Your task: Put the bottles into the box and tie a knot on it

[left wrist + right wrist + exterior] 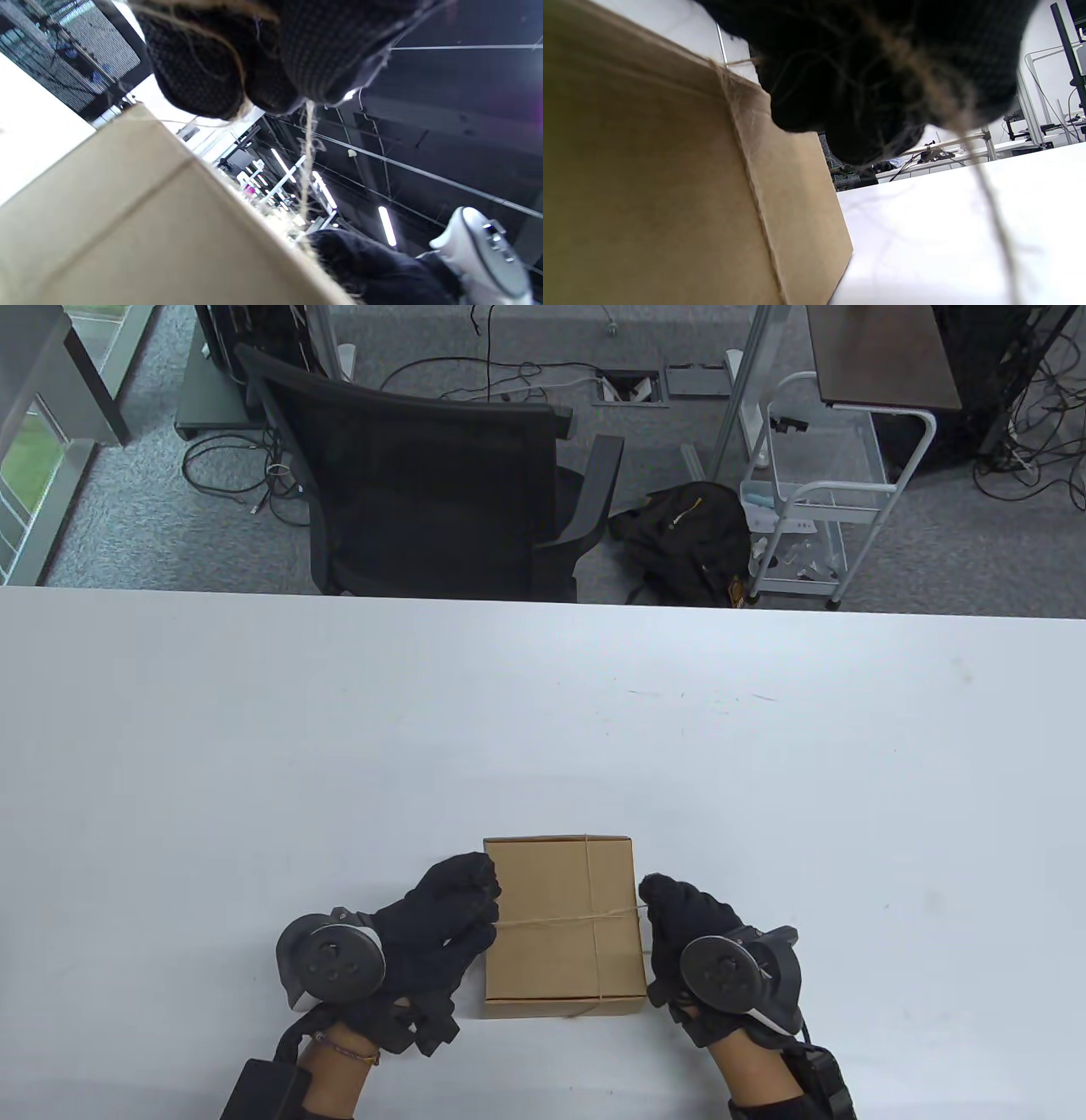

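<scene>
A closed brown cardboard box [543, 967] lies near the table's front edge, and no bottles are in sight. Thin twine [560, 919] crosses its lid once lengthwise and once sideways. My left hand [475, 912] sits against the box's left edge with curled fingers, and the left wrist view shows the twine [307, 140] running out from between those fingers [237, 63] above the box [127, 228]. My right hand [657, 903] is at the right edge, where the taut sideways strand ends. In the right wrist view a twine strand [950, 114] runs down from the gloved fingers [865, 84] beside the box [649, 178].
The white table [543, 712] stretches wide around the box. Beyond its far edge stand a black office chair [424, 500], a dark backpack [687, 543] on the floor and a white wire cart [806, 509].
</scene>
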`<state>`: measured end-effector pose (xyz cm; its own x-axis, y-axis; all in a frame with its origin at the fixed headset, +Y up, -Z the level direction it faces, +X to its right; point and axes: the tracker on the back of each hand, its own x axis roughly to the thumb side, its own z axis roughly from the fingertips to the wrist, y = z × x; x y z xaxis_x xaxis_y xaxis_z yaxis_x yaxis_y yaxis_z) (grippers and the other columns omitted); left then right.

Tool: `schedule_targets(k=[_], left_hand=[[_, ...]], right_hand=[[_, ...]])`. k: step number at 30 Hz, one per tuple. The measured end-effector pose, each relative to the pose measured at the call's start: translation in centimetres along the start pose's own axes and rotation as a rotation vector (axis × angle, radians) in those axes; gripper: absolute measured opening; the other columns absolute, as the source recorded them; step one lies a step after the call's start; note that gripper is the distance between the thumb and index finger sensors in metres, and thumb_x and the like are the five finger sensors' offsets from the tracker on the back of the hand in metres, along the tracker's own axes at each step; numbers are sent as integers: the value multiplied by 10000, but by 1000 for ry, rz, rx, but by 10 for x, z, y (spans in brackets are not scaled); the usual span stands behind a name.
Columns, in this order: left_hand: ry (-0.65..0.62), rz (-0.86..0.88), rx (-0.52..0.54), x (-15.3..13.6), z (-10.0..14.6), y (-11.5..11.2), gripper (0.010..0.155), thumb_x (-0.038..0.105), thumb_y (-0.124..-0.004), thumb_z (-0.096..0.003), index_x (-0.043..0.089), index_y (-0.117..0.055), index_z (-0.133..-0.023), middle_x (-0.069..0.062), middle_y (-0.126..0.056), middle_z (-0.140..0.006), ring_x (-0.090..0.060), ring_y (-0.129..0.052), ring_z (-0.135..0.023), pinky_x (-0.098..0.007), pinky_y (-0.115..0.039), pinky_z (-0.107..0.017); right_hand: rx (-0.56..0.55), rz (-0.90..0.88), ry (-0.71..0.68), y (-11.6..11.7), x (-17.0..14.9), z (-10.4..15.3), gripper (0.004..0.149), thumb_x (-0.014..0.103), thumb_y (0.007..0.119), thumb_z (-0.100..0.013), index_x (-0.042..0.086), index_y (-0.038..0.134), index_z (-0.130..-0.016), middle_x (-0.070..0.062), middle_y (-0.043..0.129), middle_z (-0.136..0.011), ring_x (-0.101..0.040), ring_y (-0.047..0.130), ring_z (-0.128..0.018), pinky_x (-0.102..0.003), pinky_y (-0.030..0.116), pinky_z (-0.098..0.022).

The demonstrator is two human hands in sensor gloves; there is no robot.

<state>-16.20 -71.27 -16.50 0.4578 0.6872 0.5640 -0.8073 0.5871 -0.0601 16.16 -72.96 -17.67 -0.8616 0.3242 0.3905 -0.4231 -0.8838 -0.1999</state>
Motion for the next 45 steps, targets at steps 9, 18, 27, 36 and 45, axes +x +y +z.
schedule_targets(k=[9, 18, 27, 36, 45], left_hand=[[82, -55, -143, -3, -3, 0, 449, 374, -809, -507, 223, -824, -929, -153, -997, -884, -245, -1115, -290, -295, -954, -180], [359, -84, -285, -25, -4, 13, 600, 484, -880, -469, 113, -871, -941, -36, -1105, -473, -136, -1034, -68, -242, -891, -25], [522, -100, -621, -26, -9, -2, 513, 364, -900, -504, 66, -906, -921, -107, -1159, -512, -133, -1046, -25, -239, -898, 12], [484, 37, -785, -19, -8, 1, 477, 341, -982, -454, 101, -984, -865, -115, -1171, -510, -149, -1068, -38, -244, -912, 3], [402, 274, -818, -17, -7, -3, 483, 332, -916, -485, 150, -958, -931, -112, -1174, -474, -137, -1066, -15, -236, -912, 21]], right_hand=[[1, 33, -10, 1, 0, 0, 411, 186, 695, -455, 36, 795, -824, -136, 964, -617, -325, 1007, -460, -426, 913, -293], [-17, 75, 1, -1, -3, 0, 408, 186, 700, -459, 35, 794, -827, -142, 964, -615, -324, 1006, -452, -424, 912, -288], [-43, 141, -13, -1, 3, 1, 407, 189, 703, -465, 33, 792, -830, -144, 965, -613, -322, 1007, -445, -420, 912, -284], [-81, 198, -19, -4, 13, 0, 405, 194, 707, -469, 28, 794, -828, -143, 969, -598, -309, 1009, -423, -411, 914, -266], [-93, 201, -9, -7, 9, 2, 405, 194, 705, -472, 28, 789, -831, -143, 966, -601, -307, 1008, -424, -414, 912, -272]])
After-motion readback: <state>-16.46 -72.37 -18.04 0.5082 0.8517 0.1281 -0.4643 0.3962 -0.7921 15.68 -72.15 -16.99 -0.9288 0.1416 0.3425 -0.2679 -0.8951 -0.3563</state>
